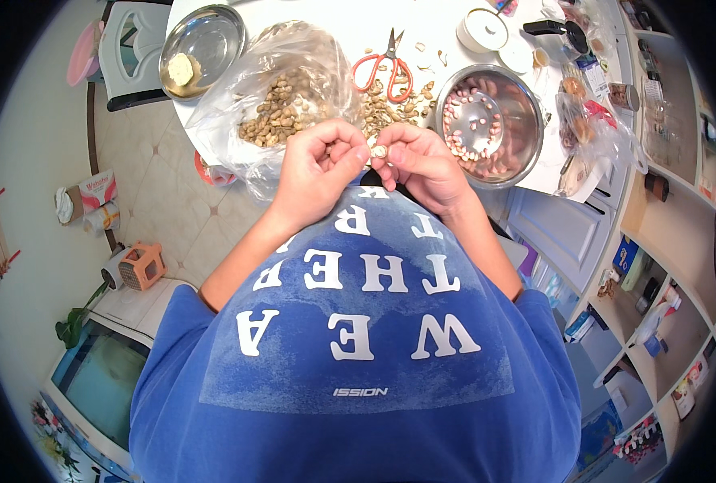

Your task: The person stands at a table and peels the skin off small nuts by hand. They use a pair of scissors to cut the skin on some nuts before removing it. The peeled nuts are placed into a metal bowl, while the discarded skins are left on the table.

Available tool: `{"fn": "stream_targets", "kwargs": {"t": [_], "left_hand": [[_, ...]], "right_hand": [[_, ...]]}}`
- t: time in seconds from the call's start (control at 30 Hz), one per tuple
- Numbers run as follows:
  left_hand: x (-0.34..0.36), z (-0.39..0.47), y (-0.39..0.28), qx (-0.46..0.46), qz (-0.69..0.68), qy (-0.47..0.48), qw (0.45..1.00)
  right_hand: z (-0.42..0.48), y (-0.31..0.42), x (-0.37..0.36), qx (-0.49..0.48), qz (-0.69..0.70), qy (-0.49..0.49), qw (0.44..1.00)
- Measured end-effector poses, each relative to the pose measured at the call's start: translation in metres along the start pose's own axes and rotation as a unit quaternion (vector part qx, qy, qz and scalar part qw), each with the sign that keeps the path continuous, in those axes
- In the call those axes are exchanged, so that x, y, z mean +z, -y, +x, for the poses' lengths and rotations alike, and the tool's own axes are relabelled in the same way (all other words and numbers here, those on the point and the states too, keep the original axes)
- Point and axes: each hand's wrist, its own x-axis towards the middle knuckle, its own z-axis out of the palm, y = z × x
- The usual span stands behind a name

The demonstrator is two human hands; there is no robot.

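Note:
My right hand (424,158) pinches an opened peanut shell (380,151) between thumb and fingers, its pale inside showing. Fingertips of my left hand (325,166) meet the same shell from the other side; its other fingers are curled, and what lies inside them is hidden. Beyond my left hand lies a clear plastic bag (319,51) with many unshelled peanuts (273,115). Broken peanut shells (388,115) are strewn on the white table just past my fingertips. To the right, a steel bowl (530,130) holds pink shelled peanuts (470,154).
Red-handled scissors (390,66) lie on the shell pile, blades pointing away. A steel dish (219,36) with a pale yellow lump stands far left. A white lidded pot (483,31) and bagged food (575,115) crowd the right side. Shelves (666,211) line the right.

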Motion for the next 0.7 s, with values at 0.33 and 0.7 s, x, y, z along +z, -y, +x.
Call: {"fn": "stream_targets", "kwargs": {"t": [0.33, 0.7], "left_hand": [[0.003, 0.012, 0.009, -0.004, -0.032, 0.002, 0.999], [0.018, 0.031, 0.009, -0.024, 0.057, -0.099, 0.993]], "right_hand": [[-0.008, -0.001, -0.015, -0.012, 0.094, 0.039, 0.995], [-0.017, 0.008, -0.019, -0.043, 0.106, 0.064, 0.991]]}}
